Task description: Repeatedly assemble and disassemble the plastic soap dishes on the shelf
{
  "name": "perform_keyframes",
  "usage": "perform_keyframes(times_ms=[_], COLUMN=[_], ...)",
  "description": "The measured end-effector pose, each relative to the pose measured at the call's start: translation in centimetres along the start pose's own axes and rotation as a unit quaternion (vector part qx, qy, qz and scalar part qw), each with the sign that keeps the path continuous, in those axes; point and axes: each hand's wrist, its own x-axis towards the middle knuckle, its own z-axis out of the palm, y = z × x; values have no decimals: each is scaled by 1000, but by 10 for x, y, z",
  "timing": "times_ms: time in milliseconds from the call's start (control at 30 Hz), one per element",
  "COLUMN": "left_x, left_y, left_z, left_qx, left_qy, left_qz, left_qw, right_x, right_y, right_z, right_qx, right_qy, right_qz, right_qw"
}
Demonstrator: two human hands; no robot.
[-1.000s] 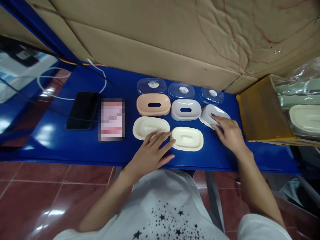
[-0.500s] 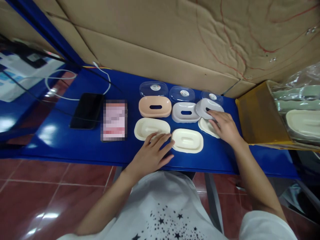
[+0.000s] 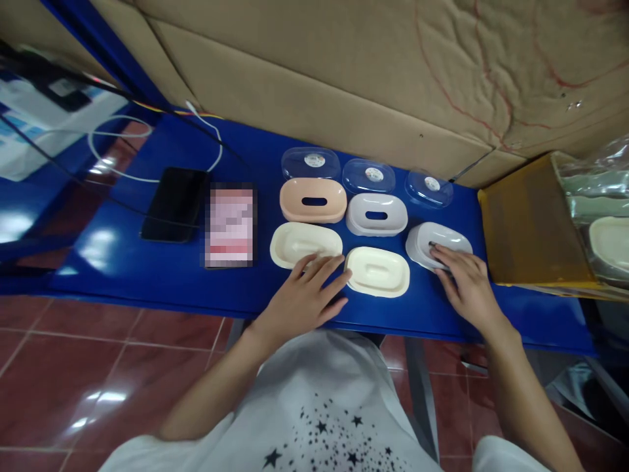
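My right hand (image 3: pixel 469 282) grips a pale white oval soap dish (image 3: pixel 447 236) at the right, its fingers at the slot in the middle. The cream tray formerly visible under that dish is hidden. My left hand (image 3: pixel 309 292) lies with fingers stretched out, fingertips over the near edge of a cream oval tray (image 3: pixel 287 246) and close to a second cream tray (image 3: pixel 378 274). Behind the trays stand a peach slotted dish (image 3: pixel 295 198) and another white slotted dish (image 3: pixel 376 226). Clear lids with round stickers, one being the left lid (image 3: pixel 297 160), line the back.
On the blue table (image 3: pixel 236 288) a black phone (image 3: pixel 174 203) and a blurred-out pink item (image 3: pixel 230 226) lie to the left, near a white cable (image 3: pixel 219 154). A cardboard box (image 3: pixel 525 229) with wrapped pale pieces stands right. Cardboard (image 3: pixel 304 72) walls the back.
My right hand has brought the white dish nearer to me and slightly right, down over the cream tray that showed beneath it. My left hand stays nearly in place. The view has shifted slightly.
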Motion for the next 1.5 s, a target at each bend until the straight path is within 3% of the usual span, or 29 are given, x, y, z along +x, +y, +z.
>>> perform_keyframes(times_ms=[167, 300, 367, 533, 800, 933, 1000, 1133, 1267, 1400, 1500], left_x=[0, 0, 0, -1, 0, 0, -1, -7, -15, -20, -20], left_y=[0, -1, -1, 0, 0, 1, 2, 4, 7, 6, 5], left_z=[0, 0, 0, 0, 0, -3, -6, -9, -11, -14, -14], left_qx=[-12, -6, -2, -2, -1, 9, 17, 43, 60, 51, 33], left_qy=[-4, 0, 2, -1, -5, 19, 57, 94, 67, 40, 45], left_qz=[-7, -4, 1, 1, -10, -16, -40, -131, -142, -124, -113], left_qw=[1000, 1000, 1000, 1000, 1000, 1000, 997, 986, 986, 990, 992], right_x=[-13, 6, 26, 69, 68, 66, 65, 63, 58, 66, 94], right_y=[-2, 17, 29, 51, 53, 36, 20, -28, -71, -81, -81], right_z=[-24, -39, -34, -4, 12, 13, 12, 10, 12, 11, 11], right_qx=[52, 52, 44, 54, 90, 91, 84, 96, 110, 128, 140], right_qy=[-38, 11, 28, -9, 26, 136, 154, 63, 8, -1, 8], right_qz=[0, 32, 28, 4, 5, 4, -37, -160, -233, -245, -237], right_qw=[998, 998, 998, 999, 996, 986, 984, 980, 966, 961, 961])
